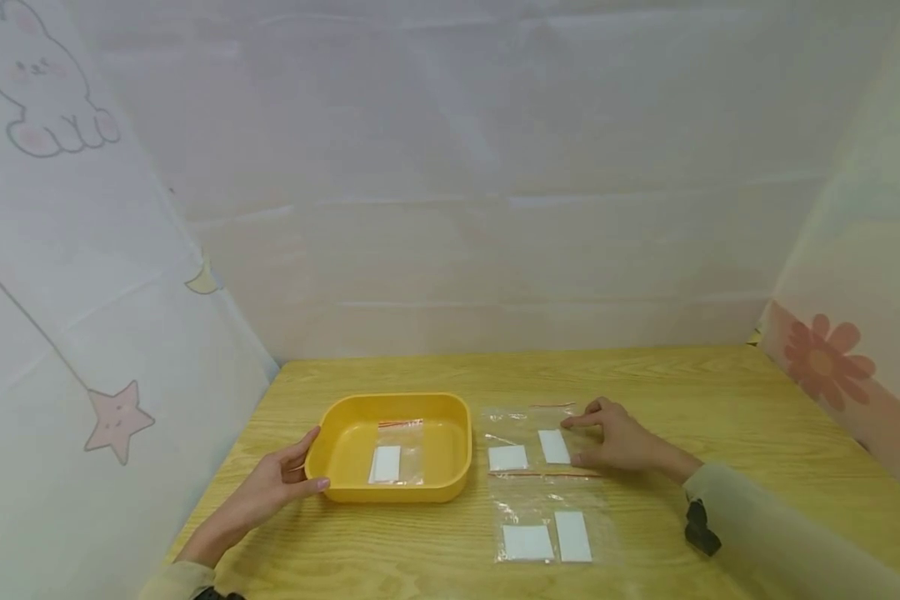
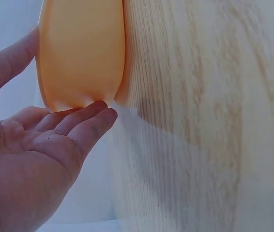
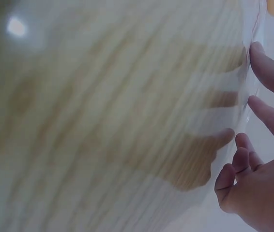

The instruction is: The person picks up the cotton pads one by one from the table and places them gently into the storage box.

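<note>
A yellow tray [image 1: 438,493] stands on the table. My left hand [image 1: 273,481] is at its left end, the thumb by the near corner and the fingers against the outer wall; in the left wrist view the fingers [image 2: 86,128] lie fairly straight. Inside the tray is a clear zip bag [image 1: 412,454] with white card in it. My right hand [image 1: 624,437] reaches over clear bags to the right of the tray. Its thumb and index fingertip, spread apart, touch a bag holding a white card [image 1: 554,447]. Beside that is another white card [image 1: 507,457] under clear plastic.
Nearer the front of the wood-grain table [image 1: 390,550] lie more clear plastic bags with white cards [image 1: 527,542], the front ones close below the upper ones. A pale wall sheet [image 1: 495,275] rises behind the table, with printed sheets on both sides.
</note>
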{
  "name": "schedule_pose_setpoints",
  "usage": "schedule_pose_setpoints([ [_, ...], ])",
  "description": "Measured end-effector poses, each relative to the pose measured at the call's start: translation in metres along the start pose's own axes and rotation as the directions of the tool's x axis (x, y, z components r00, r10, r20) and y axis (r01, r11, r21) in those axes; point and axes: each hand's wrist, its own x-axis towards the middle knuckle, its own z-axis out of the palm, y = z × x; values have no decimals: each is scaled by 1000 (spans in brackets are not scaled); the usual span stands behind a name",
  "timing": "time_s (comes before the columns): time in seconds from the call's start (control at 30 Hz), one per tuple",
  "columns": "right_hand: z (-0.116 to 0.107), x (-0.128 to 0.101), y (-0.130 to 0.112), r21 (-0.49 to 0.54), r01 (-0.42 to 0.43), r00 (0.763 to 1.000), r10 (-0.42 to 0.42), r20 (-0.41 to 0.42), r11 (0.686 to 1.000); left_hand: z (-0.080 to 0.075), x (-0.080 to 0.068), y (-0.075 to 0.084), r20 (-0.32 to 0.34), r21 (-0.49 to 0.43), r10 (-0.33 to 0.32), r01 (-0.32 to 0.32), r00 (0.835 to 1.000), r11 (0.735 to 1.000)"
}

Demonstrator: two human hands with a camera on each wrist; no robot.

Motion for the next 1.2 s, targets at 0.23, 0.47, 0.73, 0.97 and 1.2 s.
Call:
schedule_pose_setpoints([
  [0.23, 0, 3, 1, 18, -11, 1000, 11, -2, 1000, 0, -1, 1, 1, -4, -3, 3, 1000, 1000],
  [0.47, 2, 3, 1, -15, -19, 1000, 19, -2, 1000, 1, -1, 1, -5, 10, 4, -3, 1000, 1000],
  [0.73, 1, 2, 3, -46, -52, 999, 52, -7, 998, 1, -1, 2, -14, 25, 6, -6, 1000, 1000],
  [0.97, 5, -1, -2, -91, -39, 998, 33, -59, 995, 2, -1, 0, -12, 16, 2, -2, 1000, 1000],
  [1.2, 12, -5, -15, -93, -18, 988, 3, -154, 995, 2, -2, 1, -6, 6, 3, -3, 1000, 1000],
])
